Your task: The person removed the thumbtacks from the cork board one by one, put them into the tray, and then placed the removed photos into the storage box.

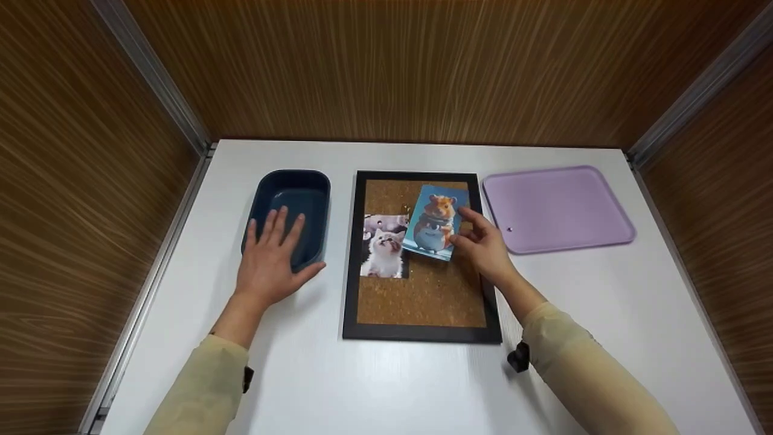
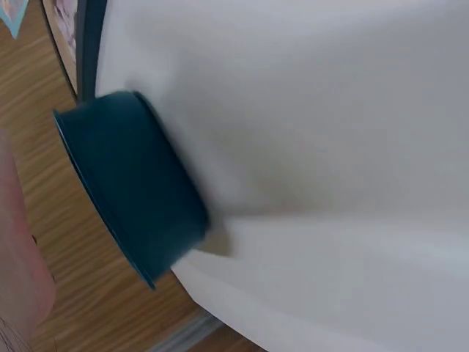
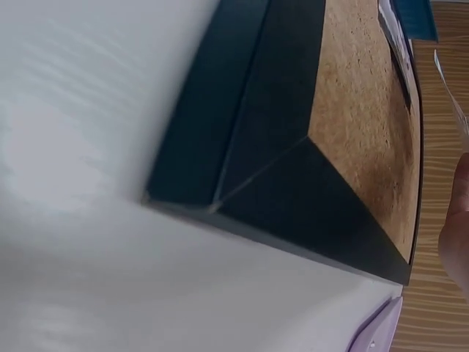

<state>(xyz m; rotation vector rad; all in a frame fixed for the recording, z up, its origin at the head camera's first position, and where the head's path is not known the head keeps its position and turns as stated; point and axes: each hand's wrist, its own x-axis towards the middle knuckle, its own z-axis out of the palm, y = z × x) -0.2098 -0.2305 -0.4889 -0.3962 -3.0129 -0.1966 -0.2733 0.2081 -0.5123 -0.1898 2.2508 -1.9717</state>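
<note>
My right hand (image 1: 483,248) pinches a picture card (image 1: 433,223) of a hamster by its right edge, above a black-framed cork board (image 1: 416,305). In the right wrist view the card (image 3: 451,88) shows edge-on, with part of the hand (image 3: 458,235). Another picture, with a white kitten (image 1: 384,257), lies on the cork at the left; the hamster card reaches its right edge. My left hand (image 1: 269,260) is spread over the near part of a dark blue rectangular bin (image 1: 293,176). Whether it touches the bin I cannot tell.
A shallow lilac tray (image 1: 558,208) lies on the white table (image 1: 416,386), close to the board's right side. Wood-grain panels (image 1: 374,72) close in the back, left and right. Metal rails (image 1: 157,78) run along the corners.
</note>
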